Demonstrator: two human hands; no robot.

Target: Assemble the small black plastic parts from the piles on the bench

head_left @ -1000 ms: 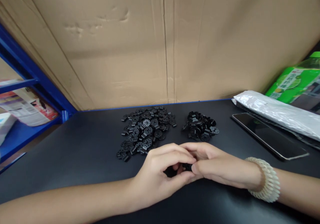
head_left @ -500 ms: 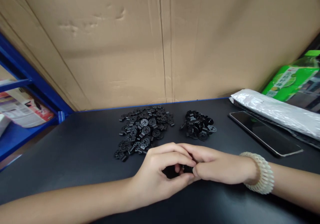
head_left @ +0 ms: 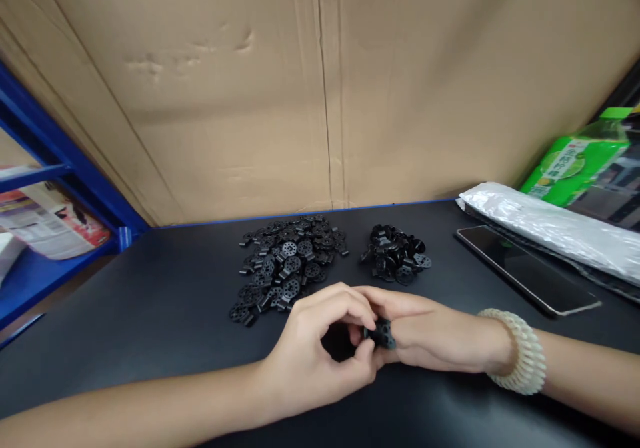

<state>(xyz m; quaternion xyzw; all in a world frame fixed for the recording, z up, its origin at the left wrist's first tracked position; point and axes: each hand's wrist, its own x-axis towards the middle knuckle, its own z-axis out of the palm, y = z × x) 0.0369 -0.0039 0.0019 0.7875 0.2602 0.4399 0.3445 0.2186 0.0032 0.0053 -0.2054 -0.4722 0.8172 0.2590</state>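
Both hands meet over the dark table (head_left: 165,315), around a small black plastic piece (head_left: 384,334) with holes in its round face. My left hand (head_left: 325,341) pinches the piece's left side between thumb and fingers. From the right, my right hand (head_left: 425,331) is closed about it, its fingers partly hidden behind the piece and the left hand. Just beyond my hands lies a large pile of black perforated round clips with short tabs (head_left: 290,261). To its right sits a smaller pile of black disc-shaped parts (head_left: 396,255).
A phone (head_left: 525,268) lies at the right, beside a silvery plastic package (head_left: 555,225) and a green-labelled bottle (head_left: 570,165). A cardboard wall (head_left: 240,115) closes off the back. Blue shelving (head_left: 90,188) holding printed packaging stands at the left.
The black piece shows more of its holed face now, as my right thumb has moved off it. My left fingertips have shifted slightly left. The view has tilted a little.
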